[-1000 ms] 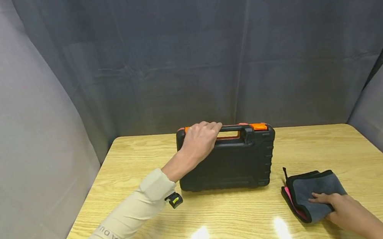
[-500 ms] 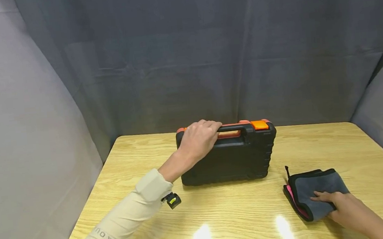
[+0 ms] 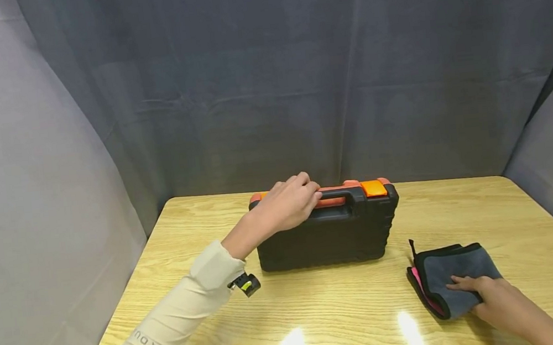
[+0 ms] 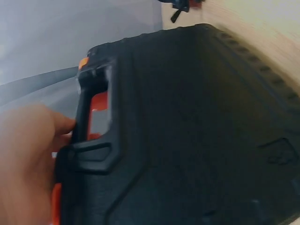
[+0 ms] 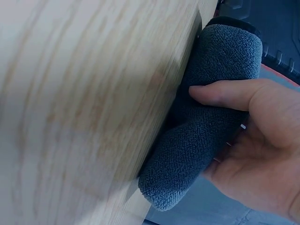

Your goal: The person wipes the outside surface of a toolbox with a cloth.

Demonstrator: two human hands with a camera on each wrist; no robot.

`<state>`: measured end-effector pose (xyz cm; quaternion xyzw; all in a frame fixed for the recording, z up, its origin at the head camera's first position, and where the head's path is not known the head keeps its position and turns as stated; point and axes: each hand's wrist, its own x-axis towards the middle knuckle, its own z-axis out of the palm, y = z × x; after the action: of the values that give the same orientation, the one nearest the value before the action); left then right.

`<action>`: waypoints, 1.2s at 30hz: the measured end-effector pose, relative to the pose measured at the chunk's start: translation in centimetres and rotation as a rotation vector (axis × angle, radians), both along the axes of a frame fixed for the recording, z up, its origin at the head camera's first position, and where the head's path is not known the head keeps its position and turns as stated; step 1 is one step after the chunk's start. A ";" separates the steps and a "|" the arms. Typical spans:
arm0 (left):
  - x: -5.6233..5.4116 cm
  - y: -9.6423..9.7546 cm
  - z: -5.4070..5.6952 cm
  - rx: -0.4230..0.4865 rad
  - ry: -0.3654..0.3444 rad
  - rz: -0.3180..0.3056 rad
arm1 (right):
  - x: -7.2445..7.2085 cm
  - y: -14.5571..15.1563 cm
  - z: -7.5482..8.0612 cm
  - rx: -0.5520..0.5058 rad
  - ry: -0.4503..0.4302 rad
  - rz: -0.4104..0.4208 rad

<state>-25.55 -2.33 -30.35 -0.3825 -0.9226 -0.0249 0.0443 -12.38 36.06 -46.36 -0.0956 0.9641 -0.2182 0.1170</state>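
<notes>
A dark curtain [image 3: 248, 86] hangs behind the wooden bench [image 3: 344, 305]. Mid-bench, a black case [image 3: 328, 240] stands on its long edge. Right of it lies a folded grey cloth [image 3: 438, 271]. The left hand [image 3: 287, 203] curls over the case's top at the handle [image 3: 336, 193]; the right hand [image 3: 493, 299] pinches the cloth, thumb uppermost. An orange latch [image 3: 374, 188] shows.

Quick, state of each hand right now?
Left hand: at the handle of the black case; grip can't be told.
Right hand: holding the folded grey cloth.
</notes>
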 end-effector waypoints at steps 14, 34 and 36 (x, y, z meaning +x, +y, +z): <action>0.5 -0.9 1.9 0.122 -0.474 -0.182 | -0.2 0.0 -0.1 0.034 0.024 0.023; 6.4 -1.9 -0.4 0.213 -0.614 -0.269 | -0.2 -0.4 -0.2 0.011 -0.032 -0.004; 7.2 -1.8 -0.9 0.200 -0.585 -0.257 | -0.2 -0.3 -0.1 0.019 -0.024 0.000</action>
<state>-18.32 -4.18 -31.24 -0.4661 -0.8334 -0.2297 -0.1886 -12.54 35.74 -46.45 -0.0917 0.9647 -0.2102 0.1295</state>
